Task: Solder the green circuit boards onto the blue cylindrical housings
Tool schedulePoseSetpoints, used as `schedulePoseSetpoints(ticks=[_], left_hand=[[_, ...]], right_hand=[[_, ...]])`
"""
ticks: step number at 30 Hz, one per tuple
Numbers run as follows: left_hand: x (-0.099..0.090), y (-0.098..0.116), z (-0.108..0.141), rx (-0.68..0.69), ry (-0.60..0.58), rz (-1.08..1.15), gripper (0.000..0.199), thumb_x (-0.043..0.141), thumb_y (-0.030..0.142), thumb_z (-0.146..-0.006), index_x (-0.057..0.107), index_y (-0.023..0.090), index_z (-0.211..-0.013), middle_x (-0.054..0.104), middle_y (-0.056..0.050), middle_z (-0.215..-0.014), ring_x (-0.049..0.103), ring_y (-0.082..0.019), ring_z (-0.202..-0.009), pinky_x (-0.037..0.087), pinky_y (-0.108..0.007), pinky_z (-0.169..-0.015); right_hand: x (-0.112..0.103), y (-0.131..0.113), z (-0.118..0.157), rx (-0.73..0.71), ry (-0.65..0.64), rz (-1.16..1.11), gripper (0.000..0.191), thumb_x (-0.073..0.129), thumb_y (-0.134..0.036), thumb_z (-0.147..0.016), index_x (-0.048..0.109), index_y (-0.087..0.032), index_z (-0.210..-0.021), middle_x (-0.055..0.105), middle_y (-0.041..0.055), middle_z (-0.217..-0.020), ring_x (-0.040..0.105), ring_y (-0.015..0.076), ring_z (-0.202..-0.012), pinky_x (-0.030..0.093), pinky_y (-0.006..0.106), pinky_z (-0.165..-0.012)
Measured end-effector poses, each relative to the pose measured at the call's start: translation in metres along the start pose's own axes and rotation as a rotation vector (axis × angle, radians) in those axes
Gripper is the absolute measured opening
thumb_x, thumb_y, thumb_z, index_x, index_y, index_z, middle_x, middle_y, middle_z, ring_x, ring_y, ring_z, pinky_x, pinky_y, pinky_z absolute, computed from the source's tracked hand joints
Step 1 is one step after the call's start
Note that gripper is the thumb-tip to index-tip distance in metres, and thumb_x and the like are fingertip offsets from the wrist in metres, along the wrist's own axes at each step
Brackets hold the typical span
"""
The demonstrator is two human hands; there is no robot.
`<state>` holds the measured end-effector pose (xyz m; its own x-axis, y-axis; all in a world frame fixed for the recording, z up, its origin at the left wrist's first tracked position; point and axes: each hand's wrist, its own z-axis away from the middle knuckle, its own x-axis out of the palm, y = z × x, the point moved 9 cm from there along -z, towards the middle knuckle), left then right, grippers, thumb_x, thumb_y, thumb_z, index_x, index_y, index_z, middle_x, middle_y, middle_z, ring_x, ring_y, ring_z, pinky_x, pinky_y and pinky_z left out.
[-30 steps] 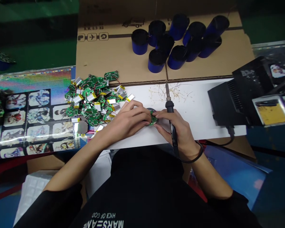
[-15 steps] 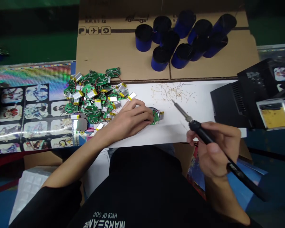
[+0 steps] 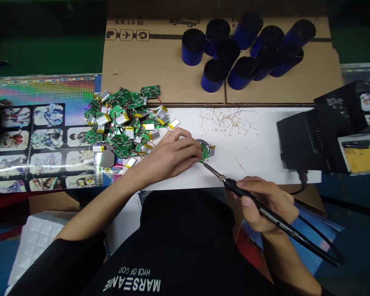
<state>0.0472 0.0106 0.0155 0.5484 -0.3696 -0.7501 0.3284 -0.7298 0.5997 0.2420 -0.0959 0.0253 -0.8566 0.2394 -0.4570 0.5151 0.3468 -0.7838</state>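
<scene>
White bench sheet (image 3: pixel 252 144) | left hand (image 3: pixel 172 158): fingertips press a small green circuit board (image 3: pixel 205 152), seemingly pinning it steady | right hand (image 3: pixel 265 201): pen-grips a soldering iron (image 3: pixel 234 186), tip just beside board | wired pouch-battery boards (image 3: pixel 119 123) heaped beyond left hand

On the flap of the cardboard carton (image 3: pixel 160 61) we read "N.W. 6.9 KG", printed in black, with a small truck pictogram (image 3: pixel 185 19) further along and a row of boxed shipping symbols (image 3: pixel 126 35) beneath, an airplane among them. Across our black T-shirt (image 3: pixel 185 255), upside down from where we look, we read "MARSEANE" in white, with "HYCB OF GOD" in smaller letters above it. The white label (image 3: pixel 334 100) on the black soldering station (image 3: pixel 299 139) is too small for us to read.
</scene>
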Motion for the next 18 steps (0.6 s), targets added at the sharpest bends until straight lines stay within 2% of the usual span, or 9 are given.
schedulePoseSetpoints(ticks=[18], left_hand=[[0.0002, 0.0036, 0.0006, 0.042, 0.023, -0.015, 0.012, 0.059, 0.024, -0.110, 0.071, 0.020, -0.111, 0.077, -0.007, -0.119, 0.056, -0.026, -0.115, 0.050, -0.042, -0.106]], right_hand=[[-0.0011, -0.0010, 0.0003, -0.008, -0.010, 0.021, 0.021, 0.073, -0.021, -0.088, 0.078, -0.024, -0.109, 0.083, 0.0065, -0.086, 0.082, 0.0252, -0.071, 0.069, 0.036, -0.059]])
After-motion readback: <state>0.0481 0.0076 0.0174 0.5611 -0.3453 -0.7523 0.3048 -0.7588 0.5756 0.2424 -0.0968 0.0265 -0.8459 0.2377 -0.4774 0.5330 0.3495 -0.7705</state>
